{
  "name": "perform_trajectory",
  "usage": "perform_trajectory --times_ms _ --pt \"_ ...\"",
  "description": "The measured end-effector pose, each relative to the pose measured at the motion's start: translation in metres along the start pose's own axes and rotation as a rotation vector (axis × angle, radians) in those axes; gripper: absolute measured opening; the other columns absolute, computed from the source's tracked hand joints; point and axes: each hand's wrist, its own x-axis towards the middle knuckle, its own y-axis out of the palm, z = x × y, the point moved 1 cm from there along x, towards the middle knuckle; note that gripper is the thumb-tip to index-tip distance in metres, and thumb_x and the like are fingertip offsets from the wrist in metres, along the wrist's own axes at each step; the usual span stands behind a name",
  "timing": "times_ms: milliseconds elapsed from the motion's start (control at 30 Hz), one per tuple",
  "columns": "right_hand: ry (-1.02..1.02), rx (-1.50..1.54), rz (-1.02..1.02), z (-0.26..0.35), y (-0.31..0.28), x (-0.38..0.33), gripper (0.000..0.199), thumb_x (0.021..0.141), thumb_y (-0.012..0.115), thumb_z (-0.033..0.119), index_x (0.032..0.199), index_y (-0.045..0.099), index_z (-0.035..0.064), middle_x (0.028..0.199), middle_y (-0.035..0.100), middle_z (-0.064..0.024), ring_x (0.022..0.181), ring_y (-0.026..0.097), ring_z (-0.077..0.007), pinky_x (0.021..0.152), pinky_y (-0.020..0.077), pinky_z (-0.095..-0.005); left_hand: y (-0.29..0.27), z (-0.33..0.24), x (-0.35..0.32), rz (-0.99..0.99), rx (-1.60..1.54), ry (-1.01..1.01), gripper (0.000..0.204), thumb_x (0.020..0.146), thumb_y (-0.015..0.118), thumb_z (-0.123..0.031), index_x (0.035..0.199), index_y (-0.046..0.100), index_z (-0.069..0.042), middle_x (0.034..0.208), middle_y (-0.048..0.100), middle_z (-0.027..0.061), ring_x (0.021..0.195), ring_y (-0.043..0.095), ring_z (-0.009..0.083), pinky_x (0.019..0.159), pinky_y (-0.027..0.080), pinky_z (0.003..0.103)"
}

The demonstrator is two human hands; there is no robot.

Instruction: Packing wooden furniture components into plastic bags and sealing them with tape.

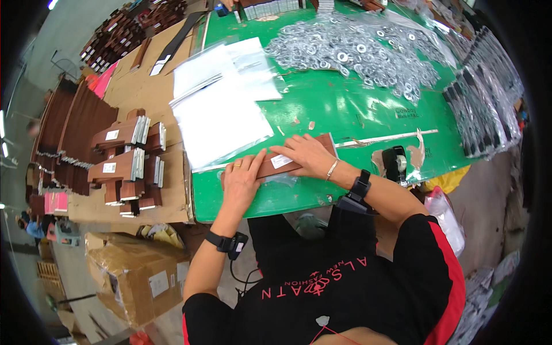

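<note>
A flat, dark reddish-brown wooden piece lies crosswise near the front edge of the green table, tilted up toward the right. It bears a white label. Over its left end is my left hand, fingers pointing away from me and closed on it. My right hand grips the right part, its fingers reaching across the top beside the label. The undersides of both hands are hidden. Just beyond my hands lie white sheets and clear plastic bags.
A heap of bagged metal washers covers the far table. At right are a tape dispenser and wrapped dark parts. Labelled brown wooden pieces are stacked at left on cardboard, above a large carton. Another person's hand shows at the far edge.
</note>
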Motion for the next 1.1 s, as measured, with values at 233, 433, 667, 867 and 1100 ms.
perform_trajectory --times_ms 233,433,667,867,1100 --pt "0.014 0.01 0.045 0.003 -0.008 0.0 0.08 0.069 0.083 0.024 0.14 0.047 0.0167 0.104 0.056 -0.0062 0.105 0.054 -0.0247 0.085 0.0421 -0.0396 0.008 0.09 0.052 -0.18 -0.151 -0.16 0.069 0.071 0.082 -0.037 0.13 0.057 -0.012 0.115 0.064 0.0113 0.102 0.06 0.0299 0.085 0.048 0.044" --pt "0.022 0.075 0.062 0.0 -0.014 -0.005 0.1 0.066 0.081 0.055 0.149 0.039 0.0172 0.137 0.053 -0.0099 0.128 0.048 -0.0282 0.114 0.0249 -0.0546 0.021 0.13 0.082 0.099 -0.252 -0.37 0.022 0.072 0.08 -0.026 0.085 0.071 -0.011 0.077 0.064 0.0048 0.083 0.062 0.0241 0.071 0.049 0.039" --pt "0.006 0.29 -0.033 -0.017 -0.036 0.012 0.082 0.074 0.075 0.056 0.14 0.051 0.0129 0.136 0.056 -0.0112 0.126 0.05 -0.0307 0.114 0.0261 -0.0536 0.021 0.157 0.093 0.174 -0.43 -0.336 0.019 0.083 0.071 -0.027 0.085 0.075 -0.009 0.072 0.069 0.009 0.066 0.063 0.0227 0.063 0.048 0.035" --pt "0.069 0.517 -0.067 -0.016 -0.039 0.038 0.058 0.085 0.07 0.044 0.13 0.059 0.0098 0.124 0.062 -0.0135 0.116 0.056 -0.0313 0.102 0.041 -0.0435 0.015 0.187 0.104 -0.008 -0.51 -0.451 0.021 0.086 0.067 -0.022 0.087 0.074 -0.003 0.072 0.069 0.0138 0.066 0.065 0.0229 0.065 0.05 0.034" --pt "0.062 0.516 -0.089 -0.012 -0.025 0.074 0.045 0.089 0.068 0.032 0.127 0.061 0.0082 0.119 0.064 -0.0121 0.105 0.063 -0.0277 0.089 0.0498 -0.0389 -0.082 0.195 0.138 -0.493 -0.814 -0.508 0.018 0.088 0.065 -0.018 0.083 0.072 -0.002 0.066 0.065 0.0046 0.062 0.059 0.0108 0.057 0.046 0.029"
